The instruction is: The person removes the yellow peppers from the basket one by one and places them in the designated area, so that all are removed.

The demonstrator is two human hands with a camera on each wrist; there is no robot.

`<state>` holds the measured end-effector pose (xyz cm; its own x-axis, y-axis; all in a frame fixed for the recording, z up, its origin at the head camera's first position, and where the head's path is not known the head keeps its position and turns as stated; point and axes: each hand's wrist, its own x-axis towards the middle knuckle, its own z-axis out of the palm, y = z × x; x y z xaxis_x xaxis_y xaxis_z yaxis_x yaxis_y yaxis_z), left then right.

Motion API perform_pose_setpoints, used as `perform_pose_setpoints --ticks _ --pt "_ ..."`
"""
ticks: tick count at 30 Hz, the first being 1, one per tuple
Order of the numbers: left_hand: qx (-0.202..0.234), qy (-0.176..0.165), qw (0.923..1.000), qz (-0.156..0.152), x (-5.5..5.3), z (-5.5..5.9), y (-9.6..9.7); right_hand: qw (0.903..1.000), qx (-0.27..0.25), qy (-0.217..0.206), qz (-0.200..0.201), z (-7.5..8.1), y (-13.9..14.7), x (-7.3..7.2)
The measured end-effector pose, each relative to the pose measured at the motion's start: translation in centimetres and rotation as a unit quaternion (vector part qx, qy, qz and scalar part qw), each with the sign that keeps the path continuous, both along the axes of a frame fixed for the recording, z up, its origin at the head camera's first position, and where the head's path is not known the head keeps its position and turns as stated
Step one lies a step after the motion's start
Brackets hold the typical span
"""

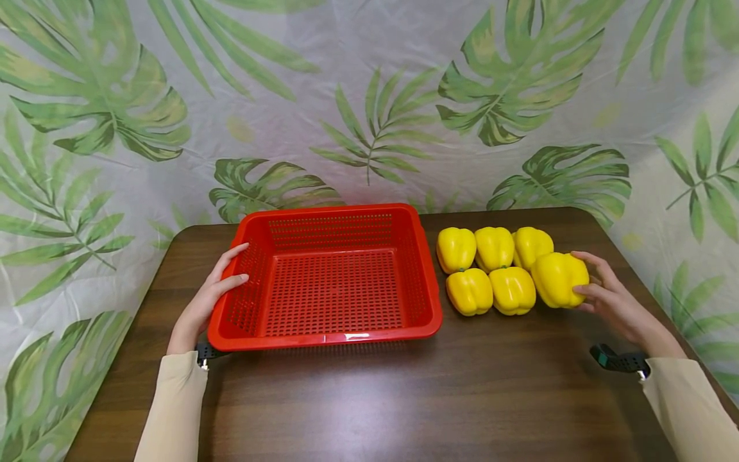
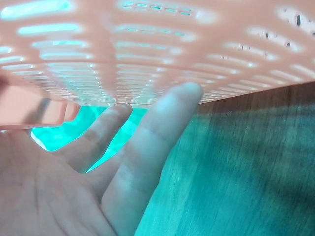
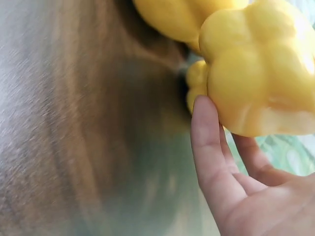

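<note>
A red plastic basket with slotted walls stands on the table, with nothing inside. My left hand holds its left side, thumb and one finger reaching over the rim. From the left wrist view, other fingers lie along the outside of the slotted wall. On the right, my right hand grips a yellow bell pepper from its right side, and the pepper appears raised off the table in the right wrist view. Several more yellow bell peppers sit in two rows between it and the basket.
The brown wooden table extends in front of the basket and peppers. Behind it hangs a pale leaf-patterned cloth, close to the table's back edge and along both sides.
</note>
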<state>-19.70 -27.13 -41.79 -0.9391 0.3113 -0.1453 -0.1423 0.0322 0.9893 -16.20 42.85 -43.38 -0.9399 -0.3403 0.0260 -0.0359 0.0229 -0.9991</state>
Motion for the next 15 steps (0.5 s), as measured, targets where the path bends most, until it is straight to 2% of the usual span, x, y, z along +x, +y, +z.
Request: perform_pose_setpoints --ticks 5,15 --pt "-0.001 0.001 1.0000 0.001 0.0 0.0 0.0 0.9999 0.009 -0.008 0.008 -0.6 0.4 0.1" --pt "-0.007 0.001 1.0000 0.003 0.0 0.0 0.0 0.9974 0.069 -0.018 -0.009 -1.5 0.6 0.3"
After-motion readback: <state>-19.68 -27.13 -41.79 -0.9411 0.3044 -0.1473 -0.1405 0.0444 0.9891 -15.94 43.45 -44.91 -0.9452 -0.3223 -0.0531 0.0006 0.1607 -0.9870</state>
